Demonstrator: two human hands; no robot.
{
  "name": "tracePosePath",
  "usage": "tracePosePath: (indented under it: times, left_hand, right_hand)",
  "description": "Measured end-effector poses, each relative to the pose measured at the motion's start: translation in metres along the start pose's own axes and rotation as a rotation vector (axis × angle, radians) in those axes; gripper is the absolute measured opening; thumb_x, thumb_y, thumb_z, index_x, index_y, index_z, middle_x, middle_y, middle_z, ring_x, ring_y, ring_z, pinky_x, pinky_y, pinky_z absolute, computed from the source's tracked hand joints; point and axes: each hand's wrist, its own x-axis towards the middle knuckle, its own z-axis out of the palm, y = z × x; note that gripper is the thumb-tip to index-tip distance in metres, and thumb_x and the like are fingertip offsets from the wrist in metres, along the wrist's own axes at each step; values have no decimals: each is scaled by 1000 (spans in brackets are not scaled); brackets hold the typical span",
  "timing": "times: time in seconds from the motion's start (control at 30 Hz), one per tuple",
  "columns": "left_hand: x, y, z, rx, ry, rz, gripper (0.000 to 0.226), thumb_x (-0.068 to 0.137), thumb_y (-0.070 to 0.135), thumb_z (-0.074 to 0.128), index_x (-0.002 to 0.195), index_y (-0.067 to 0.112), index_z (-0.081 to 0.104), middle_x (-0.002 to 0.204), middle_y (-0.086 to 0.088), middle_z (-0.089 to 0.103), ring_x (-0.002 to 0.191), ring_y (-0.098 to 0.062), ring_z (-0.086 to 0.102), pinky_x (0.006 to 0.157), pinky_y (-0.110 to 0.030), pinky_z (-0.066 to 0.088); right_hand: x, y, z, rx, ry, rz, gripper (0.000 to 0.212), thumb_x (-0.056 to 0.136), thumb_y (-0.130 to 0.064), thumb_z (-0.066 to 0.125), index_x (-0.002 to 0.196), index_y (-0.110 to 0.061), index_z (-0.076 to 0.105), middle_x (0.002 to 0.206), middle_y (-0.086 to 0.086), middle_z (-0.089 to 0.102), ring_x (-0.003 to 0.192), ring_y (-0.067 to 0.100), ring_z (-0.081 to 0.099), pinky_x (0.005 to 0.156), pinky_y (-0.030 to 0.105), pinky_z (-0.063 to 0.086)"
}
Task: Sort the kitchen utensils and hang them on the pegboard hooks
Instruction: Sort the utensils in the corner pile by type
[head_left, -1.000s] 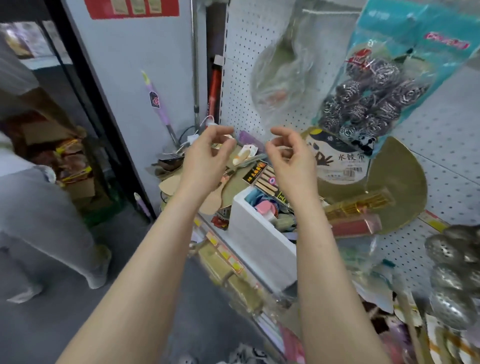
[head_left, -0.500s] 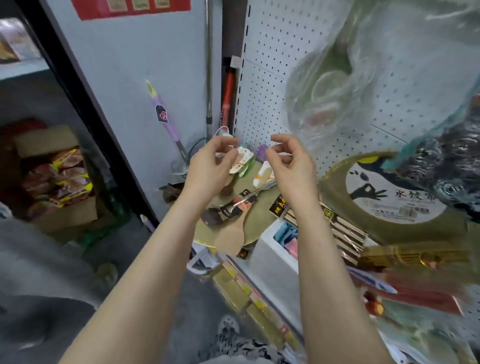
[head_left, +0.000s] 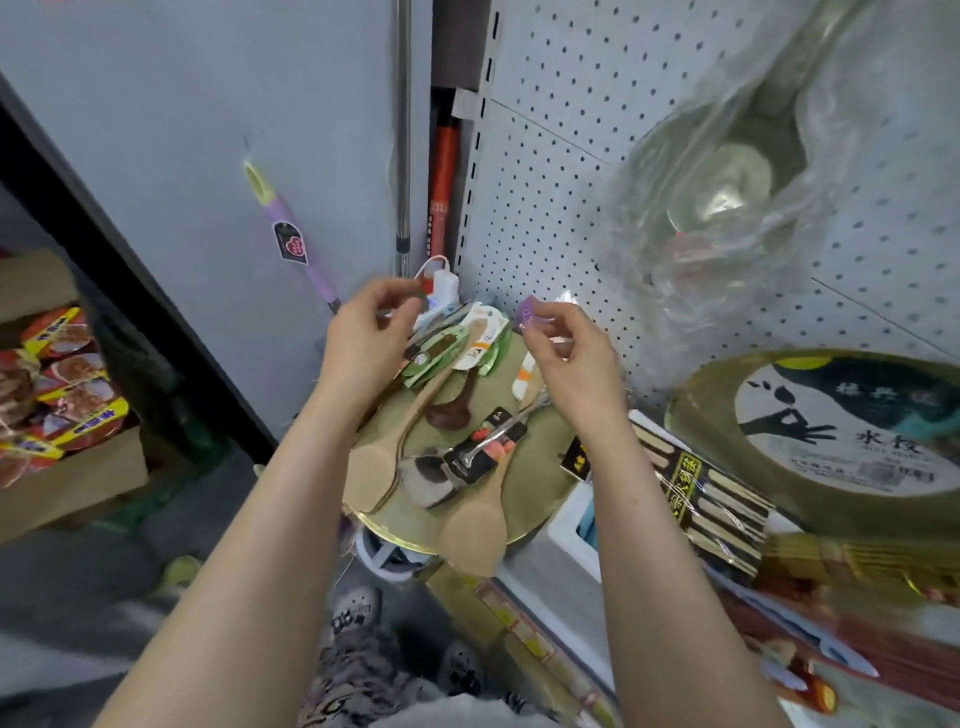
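Observation:
My left hand hovers over the back left of a round bamboo tray, fingers curled with thumb near forefinger; what it holds is hidden. My right hand is level with it and pinches a small purple-tagged clear packet close to the white pegboard. On the tray lie two pale wooden spatulas, a dark brown spoon, a carded metal utensil and green-and-white packaged spoons.
A clear bag hangs on the pegboard at upper right. Below it are a large labelled bamboo tray, chopstick packs and a white box. A cardboard box of snacks stands left; poles stand in the corner.
The view has tilted down and left, bringing the utensil tray to the centre. Both hands keep their pinching pose and stay level, now slightly wider apart.

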Motion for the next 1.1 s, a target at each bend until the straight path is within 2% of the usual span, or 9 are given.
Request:
tracePosePath:
  times: [0.1, 0.17, 0.33, 0.5, 0.63, 0.73, 0.8, 1.0, 1.1]
  left_hand:
    - [27, -25, -1, 15, -74, -42, 17, 94, 29, 58, 93, 45, 64, 89, 17, 66, 79, -18, 64, 82, -40, 57]
    - [43, -42, -1, 46, -120, -45, 15, 94, 31, 58, 105, 38, 66, 90, 14, 66, 74, -13, 60, 85, -40, 56]
    - [76, -82, 0, 148, -266, -75, 27, 96, 27, 58, 122, 22, 65, 112, 7, 67, 96, -10, 61, 92, -28, 48]
    - [106, -128, 10, 298, -433, -80, 39, 95, 26, 60, 134, 20, 58, 130, -3, 62, 116, -18, 58, 95, -23, 39]
    - [128, -153, 21, 446, -528, 2, 46, 96, 22, 59, 141, 15, 51, 139, -11, 53, 125, -26, 48, 97, -26, 33]
    - [145, -173, 34, 485, -609, 3, 51, 93, 20, 62, 142, 12, 48, 139, -15, 51, 127, -29, 45, 101, -30, 34]
    - [153, -183, 45, 509, -654, 2, 55, 90, 19, 65, 142, 12, 47, 135, -17, 51, 124, -32, 47, 98, -33, 37]
    - [165, -200, 66, 644, -696, 53, 65, 85, 21, 68, 143, 6, 42, 141, -19, 44, 130, -35, 39, 106, -39, 33]
    - [166, -206, 67, 712, -681, 74, 76, 80, 21, 74, 146, 9, 38, 147, -16, 40, 133, -36, 37, 109, -43, 32]
  right_hand:
    - [5, 10, 18, -25, 28, 87, 23, 95, -23, 64, 118, -22, 65, 89, -17, 59, 74, -2, 57, 72, 21, 48]
    - [7, 17, 33, -43, 43, 154, 23, 95, -25, 63, 117, -24, 65, 88, -18, 58, 76, 3, 58, 76, 31, 50]
    - [11, 36, 78, -60, 76, 327, 21, 96, -26, 62, 116, -25, 64, 92, -15, 61, 81, 5, 59, 77, 31, 51]
    - [22, 57, 124, -72, 50, 482, 21, 97, -27, 60, 118, -24, 62, 92, -13, 61, 88, 13, 62, 81, 31, 50]
    - [38, 73, 155, -70, 70, 558, 25, 94, -23, 62, 119, -21, 64, 87, -15, 61, 92, 22, 66, 87, 49, 54]
    - [50, 88, 167, -128, 48, 606, 31, 95, -21, 61, 125, -17, 62, 107, 0, 70, 100, 21, 65, 93, 36, 51]
    - [57, 96, 172, -185, 22, 634, 34, 95, -19, 61, 129, -14, 61, 117, 7, 70, 106, 21, 63, 90, 27, 44]
    - [84, 117, 189, -324, -57, 703, 39, 93, -15, 61, 132, -13, 58, 123, 9, 67, 116, 28, 61, 91, 29, 44]
    - [95, 125, 203, -367, -61, 731, 42, 91, -10, 61, 131, -11, 51, 121, 11, 65, 112, 31, 61, 78, 28, 40]
